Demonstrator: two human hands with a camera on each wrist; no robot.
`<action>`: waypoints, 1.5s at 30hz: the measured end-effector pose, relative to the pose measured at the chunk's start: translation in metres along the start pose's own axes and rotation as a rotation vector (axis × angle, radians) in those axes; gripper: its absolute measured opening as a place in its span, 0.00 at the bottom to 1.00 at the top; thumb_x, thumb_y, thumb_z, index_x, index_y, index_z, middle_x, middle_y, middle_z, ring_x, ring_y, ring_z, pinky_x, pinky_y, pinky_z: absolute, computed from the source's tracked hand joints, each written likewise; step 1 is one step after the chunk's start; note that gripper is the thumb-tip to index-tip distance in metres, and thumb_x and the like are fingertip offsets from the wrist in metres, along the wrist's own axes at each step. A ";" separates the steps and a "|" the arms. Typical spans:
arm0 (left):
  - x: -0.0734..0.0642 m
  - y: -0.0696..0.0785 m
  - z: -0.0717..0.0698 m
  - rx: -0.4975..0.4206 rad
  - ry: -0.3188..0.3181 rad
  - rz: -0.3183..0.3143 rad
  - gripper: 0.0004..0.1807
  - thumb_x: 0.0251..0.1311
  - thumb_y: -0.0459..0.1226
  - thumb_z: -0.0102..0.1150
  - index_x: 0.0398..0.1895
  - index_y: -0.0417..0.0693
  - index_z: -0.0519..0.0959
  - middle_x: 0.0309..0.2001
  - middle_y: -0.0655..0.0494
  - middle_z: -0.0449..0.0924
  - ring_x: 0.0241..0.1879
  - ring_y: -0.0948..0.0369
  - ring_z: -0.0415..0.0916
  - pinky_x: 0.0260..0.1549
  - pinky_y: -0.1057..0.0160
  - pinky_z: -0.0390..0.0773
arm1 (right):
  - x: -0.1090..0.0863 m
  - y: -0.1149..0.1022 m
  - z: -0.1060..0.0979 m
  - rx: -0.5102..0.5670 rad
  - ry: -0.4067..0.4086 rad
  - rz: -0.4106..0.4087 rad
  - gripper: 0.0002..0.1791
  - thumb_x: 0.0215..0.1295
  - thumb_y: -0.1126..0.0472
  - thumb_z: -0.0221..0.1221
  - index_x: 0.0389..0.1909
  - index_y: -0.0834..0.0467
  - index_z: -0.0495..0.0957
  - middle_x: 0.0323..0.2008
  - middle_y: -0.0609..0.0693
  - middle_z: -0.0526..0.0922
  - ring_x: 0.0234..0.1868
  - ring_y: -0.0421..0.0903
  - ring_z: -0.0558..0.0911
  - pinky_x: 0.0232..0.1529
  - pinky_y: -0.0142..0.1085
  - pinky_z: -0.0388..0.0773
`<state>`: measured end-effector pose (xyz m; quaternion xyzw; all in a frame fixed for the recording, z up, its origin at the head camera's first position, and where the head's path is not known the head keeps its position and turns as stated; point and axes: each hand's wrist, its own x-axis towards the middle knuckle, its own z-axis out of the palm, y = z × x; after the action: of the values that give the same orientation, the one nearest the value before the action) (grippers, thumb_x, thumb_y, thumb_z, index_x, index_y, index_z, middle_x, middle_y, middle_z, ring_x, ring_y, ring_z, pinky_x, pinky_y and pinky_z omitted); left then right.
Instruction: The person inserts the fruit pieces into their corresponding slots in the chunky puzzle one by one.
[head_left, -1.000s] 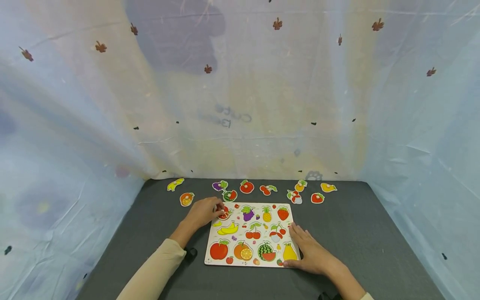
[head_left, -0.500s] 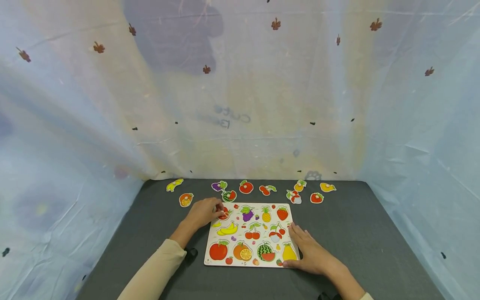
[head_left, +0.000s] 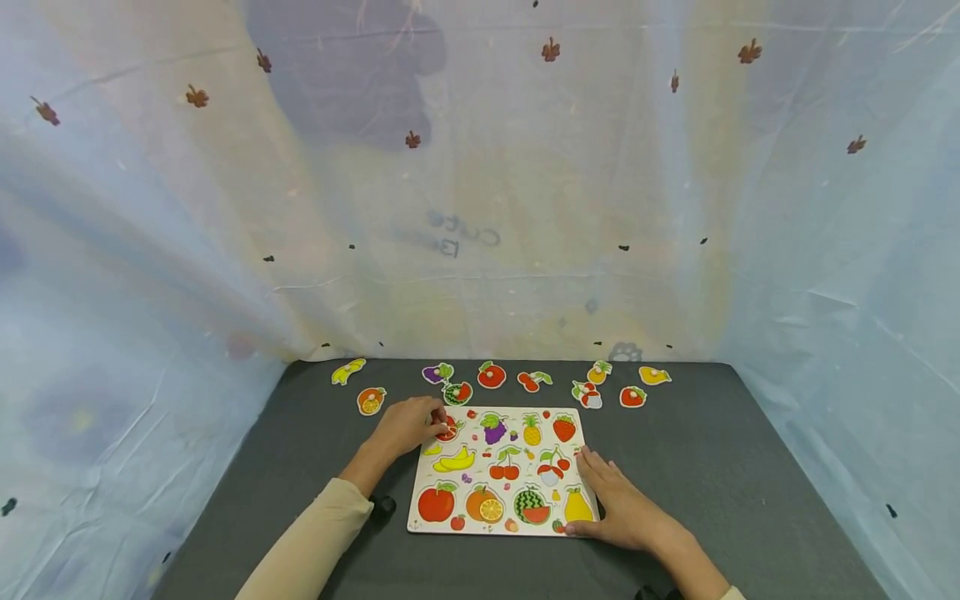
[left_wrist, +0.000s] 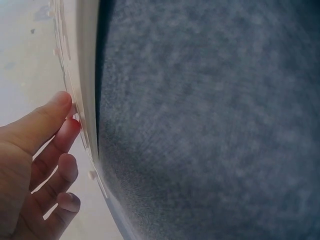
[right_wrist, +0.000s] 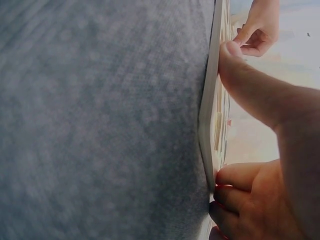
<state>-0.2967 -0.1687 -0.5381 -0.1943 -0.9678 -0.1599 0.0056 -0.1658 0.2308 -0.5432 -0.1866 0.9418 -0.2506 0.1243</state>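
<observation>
A white fruit puzzle board with printed fruit pictures lies flat on the dark table. At its far left corner my left hand pinches the knob of a red fruit puzzle piece, which lies on the board there. The left wrist view shows thumb and index finger meeting at that small knob, the other fingers bent loosely. My right hand rests along the board's right edge with thumb and fingers spread. In the right wrist view, its thumb lies over the edge.
Loose knobbed puzzle pieces lie in a rough row behind the board, among them a banana, an orange, a watermelon, a tomato-like red fruit and a strawberry. A patterned curtain encloses the table's back and sides.
The hands, board and pieces keep their places; only the head view shifts very slightly.
</observation>
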 end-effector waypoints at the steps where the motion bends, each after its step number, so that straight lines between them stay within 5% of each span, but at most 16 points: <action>1: 0.000 0.001 0.000 0.001 -0.001 0.000 0.09 0.64 0.47 0.77 0.35 0.60 0.83 0.29 0.69 0.77 0.28 0.66 0.70 0.31 0.63 0.74 | 0.000 0.000 0.000 0.000 0.000 -0.001 0.70 0.55 0.29 0.75 0.85 0.65 0.52 0.86 0.62 0.51 0.85 0.63 0.53 0.83 0.61 0.46; 22: 0.008 -0.001 0.001 -0.007 -0.047 -0.007 0.08 0.68 0.50 0.73 0.37 0.61 0.85 0.30 0.69 0.77 0.28 0.66 0.71 0.31 0.63 0.74 | -0.003 0.001 -0.001 0.007 0.005 -0.002 0.70 0.55 0.29 0.74 0.85 0.65 0.53 0.86 0.62 0.51 0.85 0.64 0.54 0.83 0.62 0.47; 33: 0.023 -0.017 0.001 -0.118 0.042 -0.037 0.06 0.71 0.46 0.71 0.42 0.57 0.86 0.34 0.64 0.80 0.30 0.65 0.73 0.32 0.61 0.77 | -0.001 0.002 -0.001 0.016 0.003 -0.016 0.70 0.56 0.29 0.74 0.85 0.66 0.52 0.86 0.63 0.51 0.85 0.65 0.53 0.83 0.63 0.47; 45: 0.040 -0.034 -0.002 -0.097 0.103 -0.059 0.10 0.72 0.43 0.70 0.51 0.53 0.85 0.45 0.57 0.82 0.41 0.58 0.81 0.42 0.51 0.83 | 0.000 0.003 -0.001 0.029 0.006 -0.033 0.69 0.56 0.30 0.75 0.85 0.66 0.52 0.85 0.64 0.51 0.85 0.66 0.53 0.82 0.64 0.47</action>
<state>-0.3465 -0.1842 -0.5433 -0.1573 -0.9626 -0.2167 0.0414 -0.1669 0.2330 -0.5441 -0.1996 0.9352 -0.2670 0.1198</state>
